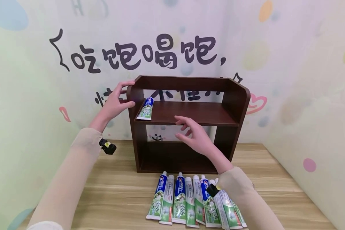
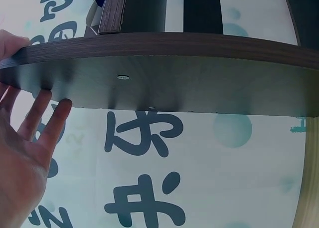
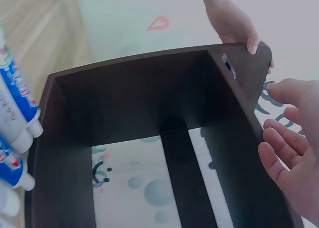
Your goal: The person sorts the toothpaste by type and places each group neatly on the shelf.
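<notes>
A dark brown two-tier wooden shelf point(image 1: 187, 122) stands on the table. My left hand point(image 1: 115, 100) grips its left side panel near the top, thumb at the front edge and fingers against the outer face point(image 2: 32, 138). One blue, white and green toothpaste tube point(image 1: 146, 109) lies on the upper tier at the left end, cap pointing back. My right hand point(image 1: 196, 135) is in front of the upper board with loosely bent fingers and holds nothing. In the right wrist view the right hand point(image 3: 294, 143) appears beside the shelf's upper board.
In front of the shelf several toothpaste tubes point(image 1: 179, 201) lie side by side on the wood-grain table point(image 1: 112, 191), caps toward the shelf; my right forearm covers part of the row. A wall point(image 1: 172, 19) with black lettering rises behind, and side walls point(image 1: 313, 105) flank the table.
</notes>
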